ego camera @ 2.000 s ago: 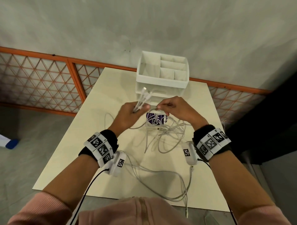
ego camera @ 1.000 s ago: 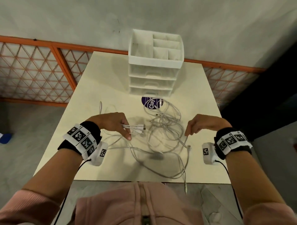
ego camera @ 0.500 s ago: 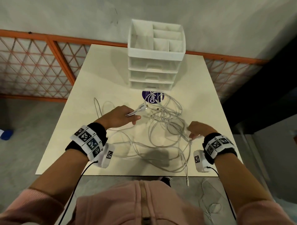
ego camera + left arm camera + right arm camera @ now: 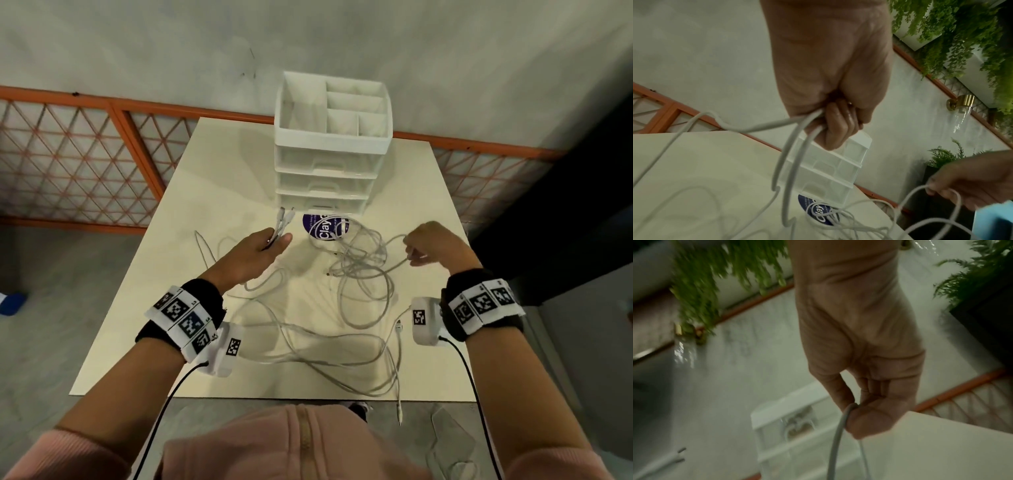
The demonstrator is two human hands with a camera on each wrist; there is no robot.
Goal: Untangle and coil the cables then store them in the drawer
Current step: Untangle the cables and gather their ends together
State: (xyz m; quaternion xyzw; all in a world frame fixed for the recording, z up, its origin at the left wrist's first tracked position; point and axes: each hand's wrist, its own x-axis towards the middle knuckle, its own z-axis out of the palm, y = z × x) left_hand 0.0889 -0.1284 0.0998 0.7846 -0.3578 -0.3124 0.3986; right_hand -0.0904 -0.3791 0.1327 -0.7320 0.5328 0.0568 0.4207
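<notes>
Gripping a bunch of plug ends, the left hand point(image 4: 255, 253) is curling its fingers point(image 4: 838, 129) round several white strands; the plugs point(image 4: 286, 217) are sticking out past the knuckles toward the drawer unit point(image 4: 330, 161). Judgement: the ends are being gathered in one fist so each cable can be traced back from a known start.

Cables point(image 4: 356, 274) are lying in a loose tangle on the bench point(image 4: 219, 171), between the two hands and sprawling toward the near edge. One plug point(image 4: 399, 416) is hanging over that edge. Some loops are crossing a purple round sticker point(image 4: 325, 228) just in front of the unit.

Drawers on the unit are all looking closed; the top tray is showing open compartments. Judgement: nothing is being stored yet, and the task is at the untangling stage.

The right hand point(image 4: 435, 245) is being held above the bench, pinching a single strand point(image 4: 838, 434) between thumb and forefinger, other fingers loosely curled. Judgement: this strand is being drawn sideways out of the knot, away from the left fist, to put the two grips well apart and open the loops.

Risk, as judged: pulling may tighten crossings in the middle.
</notes>
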